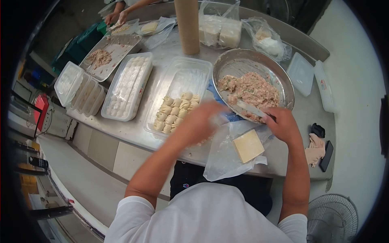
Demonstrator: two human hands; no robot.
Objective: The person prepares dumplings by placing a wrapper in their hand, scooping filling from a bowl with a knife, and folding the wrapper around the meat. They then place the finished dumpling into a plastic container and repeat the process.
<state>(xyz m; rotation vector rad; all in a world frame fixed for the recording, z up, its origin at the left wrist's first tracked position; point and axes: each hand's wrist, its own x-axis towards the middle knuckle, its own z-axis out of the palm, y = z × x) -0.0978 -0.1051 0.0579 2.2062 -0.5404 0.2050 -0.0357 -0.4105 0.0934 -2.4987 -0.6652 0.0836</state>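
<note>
My right hand (280, 123) is closed on the dark handle of a knife-like spreader (251, 108), its pale blade over the near edge of the meat filling (257, 91) in a round metal pan (288, 87). My left hand (204, 121) is smeared by motion between the pan and a plastic tray (178, 62); its fingers and anything in them cannot be made out. Rows of folded dumplings (174, 111) sit in the near part of that tray. A stack of square wrappers (248, 146) lies on a plastic sheet (214, 164) near the front edge.
A lidded container (127, 87) and stacked boxes (79, 91) stand left. Behind are a second pan (117, 46), a brown post (187, 26) and bagged goods (221, 30). A co-worker's hands (117, 18) are back left. A phone (326, 156) lies right.
</note>
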